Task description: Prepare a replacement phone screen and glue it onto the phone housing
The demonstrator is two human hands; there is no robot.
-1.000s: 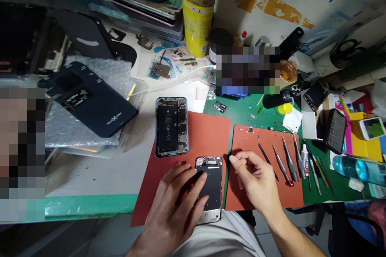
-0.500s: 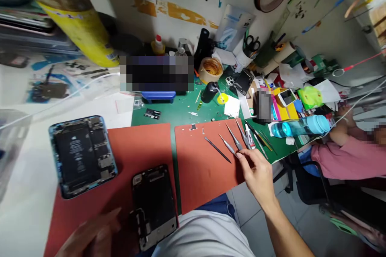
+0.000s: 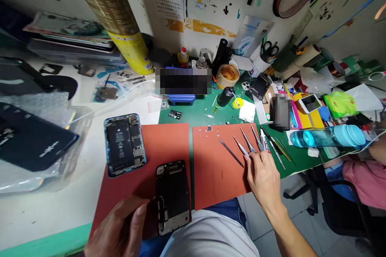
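Observation:
My left hand (image 3: 120, 225) is low at the left, thumb and fingers apart, beside the left edge of a detached phone screen (image 3: 173, 188). The screen lies back side up, with a flex cable along its lower left. Up and left of it is an opened blue phone body (image 3: 125, 144), battery exposed. My right hand (image 3: 263, 174) has its thumb and fingertips closed at the rear end of a slim pointed metal tool (image 3: 239, 144). Two tweezers (image 3: 247, 140) lie beside that tool, their rear ends partly under my fingers. A dark spudger (image 3: 230, 152) lies to the left.
Red mats (image 3: 211, 184) cover the bench front. A glue tube (image 3: 263, 140), thin tools and a blue water bottle (image 3: 328, 135) lie at right. A spray can (image 3: 120, 28) stands at back left; a dark phone back (image 3: 33, 136) is at left. A seated person (image 3: 364, 180) is at right.
The view has swung left, so more of the left bench shows. My left hand has come up closer to the screen. My right hand remains at the metal tools.

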